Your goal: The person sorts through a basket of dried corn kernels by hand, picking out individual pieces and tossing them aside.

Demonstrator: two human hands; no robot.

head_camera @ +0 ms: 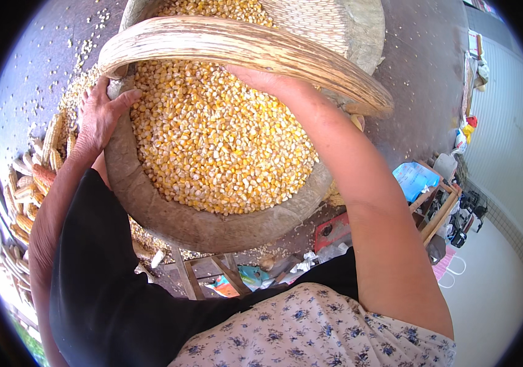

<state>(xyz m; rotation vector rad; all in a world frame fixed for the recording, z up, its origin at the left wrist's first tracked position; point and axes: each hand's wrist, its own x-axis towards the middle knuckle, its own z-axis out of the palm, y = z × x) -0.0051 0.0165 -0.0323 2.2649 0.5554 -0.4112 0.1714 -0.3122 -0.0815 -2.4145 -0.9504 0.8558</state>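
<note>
A large round basket [211, 229] with a thick padded rim and a curved wooden handle [243, 43] arching over it holds a heap of loose corn kernels [224, 147]. My left hand [101, 110] rests on the basket's left rim below the handle's end, its thumb over the edge by the kernels. Reaching in from the right, my right hand [254, 79] lies on the kernels, partly under the handle; its fingers are hidden, so what they hold cannot be seen. Woven basket wall [312, 23] shows bare at the top right.
Corn cobs [27, 197] are piled at the left, and stray kernels [84, 50] lie on the dark floor. Below the basket stand wooden slats [188, 275] near plastic bags [250, 277]. A wooden rack [440, 215] with assorted items is at the right, by a pale ribbed shutter [500, 114].
</note>
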